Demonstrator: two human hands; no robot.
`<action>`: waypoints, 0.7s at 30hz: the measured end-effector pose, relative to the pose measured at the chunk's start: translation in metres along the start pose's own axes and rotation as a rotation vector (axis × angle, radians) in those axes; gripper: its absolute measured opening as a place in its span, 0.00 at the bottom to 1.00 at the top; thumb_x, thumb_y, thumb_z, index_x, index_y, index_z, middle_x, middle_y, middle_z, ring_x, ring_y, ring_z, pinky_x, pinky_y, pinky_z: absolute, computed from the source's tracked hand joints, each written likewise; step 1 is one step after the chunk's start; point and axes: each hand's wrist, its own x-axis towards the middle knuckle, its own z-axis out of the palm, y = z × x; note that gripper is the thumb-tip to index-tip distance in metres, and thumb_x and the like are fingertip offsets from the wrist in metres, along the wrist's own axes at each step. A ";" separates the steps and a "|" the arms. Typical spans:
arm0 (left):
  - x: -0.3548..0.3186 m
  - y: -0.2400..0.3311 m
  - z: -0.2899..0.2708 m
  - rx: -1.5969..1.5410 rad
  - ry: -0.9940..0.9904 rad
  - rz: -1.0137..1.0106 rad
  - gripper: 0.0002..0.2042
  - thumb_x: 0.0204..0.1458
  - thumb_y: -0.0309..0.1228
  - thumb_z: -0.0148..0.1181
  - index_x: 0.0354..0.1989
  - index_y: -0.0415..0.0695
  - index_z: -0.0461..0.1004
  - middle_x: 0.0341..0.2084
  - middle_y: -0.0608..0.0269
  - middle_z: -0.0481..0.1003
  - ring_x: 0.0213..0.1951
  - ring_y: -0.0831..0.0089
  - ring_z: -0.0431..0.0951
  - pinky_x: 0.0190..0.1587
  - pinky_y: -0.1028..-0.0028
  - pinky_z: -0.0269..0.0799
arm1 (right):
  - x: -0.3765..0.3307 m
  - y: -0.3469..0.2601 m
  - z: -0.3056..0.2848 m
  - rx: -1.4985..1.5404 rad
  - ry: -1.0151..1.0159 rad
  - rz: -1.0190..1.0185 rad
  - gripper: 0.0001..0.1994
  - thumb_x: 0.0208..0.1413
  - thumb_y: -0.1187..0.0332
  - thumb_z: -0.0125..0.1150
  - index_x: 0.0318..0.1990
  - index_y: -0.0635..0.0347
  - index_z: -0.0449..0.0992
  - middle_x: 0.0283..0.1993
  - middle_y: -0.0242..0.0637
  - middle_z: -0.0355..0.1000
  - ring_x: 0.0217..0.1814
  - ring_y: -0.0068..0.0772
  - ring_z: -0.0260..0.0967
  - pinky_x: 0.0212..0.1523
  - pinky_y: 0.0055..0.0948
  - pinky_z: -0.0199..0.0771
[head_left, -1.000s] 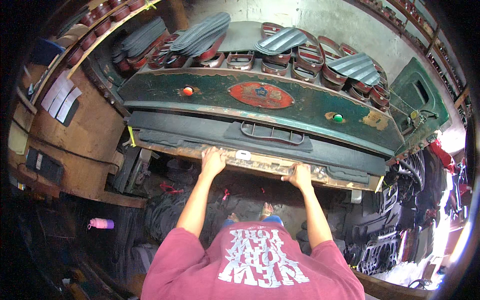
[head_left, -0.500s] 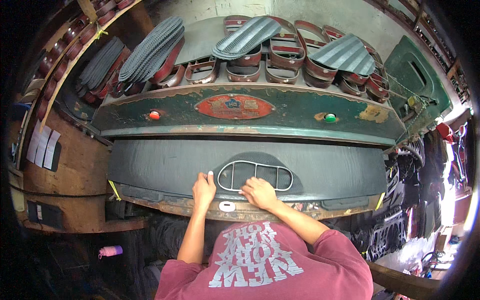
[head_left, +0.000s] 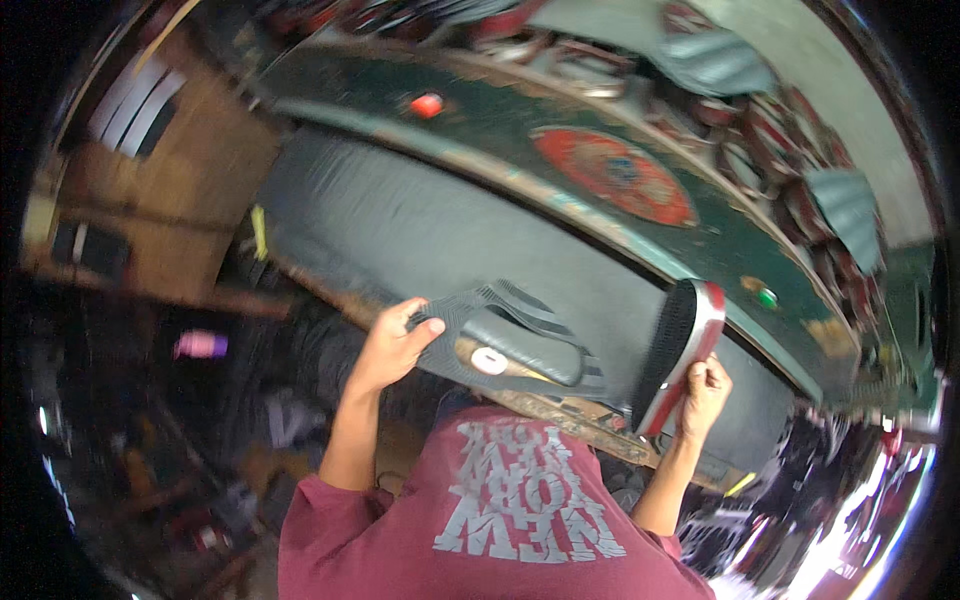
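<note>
My left hand (head_left: pixel 385 352) pinches one end of a dark ribbed rubber offcut (head_left: pixel 445 350) between thumb and fingers. The offcut has a large sole-shaped hole, through which the board and a white oval piece (head_left: pixel 488 361) show. On the right, my right hand (head_left: pixel 706 398) grips a red, sole-shaped cutting die (head_left: pixel 712 312), tilted up on its side. Dark ribbed rubber (head_left: pixel 673 322) fills the die's opening. Both things are held above the front part of a grey cutting board (head_left: pixel 400 225), apart from each other.
A green press beam (head_left: pixel 480 125) with a red button (head_left: pixel 427 105) and a green button (head_left: pixel 767 297) spans behind the board. More dies and ribbed sheets (head_left: pixel 715 65) lie on top. A pink and purple bottle (head_left: pixel 202 345) is at the lower left.
The die, flat on the rubber before, is now raised and tilted in my right hand, moved right. My left hand has lifted the offcut. The whole view has turned and is somewhat blurred.
</note>
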 end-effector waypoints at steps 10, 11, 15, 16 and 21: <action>-0.184 0.104 -0.109 0.578 0.674 0.000 0.21 0.53 0.44 0.71 0.36 0.33 0.77 0.28 0.61 0.76 0.34 0.72 0.75 0.40 0.72 0.71 | -0.004 0.045 0.088 -0.941 -0.157 -0.135 0.11 0.59 0.66 0.68 0.40 0.68 0.84 0.35 0.47 0.78 0.38 0.47 0.77 0.41 0.40 0.74; -0.184 0.094 -0.118 0.682 0.708 -0.069 0.16 0.54 0.36 0.69 0.39 0.33 0.77 0.29 0.59 0.77 0.34 0.71 0.77 0.42 0.71 0.72 | -0.008 0.051 0.095 -1.011 -0.204 -0.025 0.11 0.59 0.65 0.67 0.40 0.66 0.84 0.36 0.47 0.78 0.39 0.51 0.77 0.41 0.43 0.74; -0.185 0.022 -0.172 0.720 0.867 -0.242 0.16 0.58 0.36 0.66 0.41 0.32 0.78 0.33 0.55 0.80 0.38 0.69 0.78 0.45 0.69 0.72 | -0.017 0.063 0.093 -1.045 -0.284 -0.116 0.12 0.63 0.67 0.62 0.50 0.62 0.80 0.43 0.46 0.75 0.46 0.50 0.75 0.47 0.43 0.74; -0.187 0.000 -0.185 0.690 0.900 -0.255 0.16 0.59 0.36 0.65 0.42 0.32 0.78 0.35 0.54 0.81 0.39 0.68 0.79 0.46 0.68 0.73 | -0.020 0.064 0.087 -0.972 -0.315 -0.145 0.12 0.64 0.70 0.60 0.53 0.63 0.78 0.48 0.48 0.72 0.53 0.52 0.72 0.54 0.45 0.71; -0.230 -0.128 -0.231 0.647 1.019 -0.264 0.19 0.62 0.40 0.63 0.50 0.33 0.78 0.40 0.50 0.82 0.43 0.66 0.80 0.50 0.68 0.72 | -0.051 0.058 0.030 -1.054 -0.378 -0.338 0.18 0.60 0.81 0.53 0.58 0.65 0.72 0.52 0.52 0.68 0.58 0.55 0.66 0.62 0.49 0.65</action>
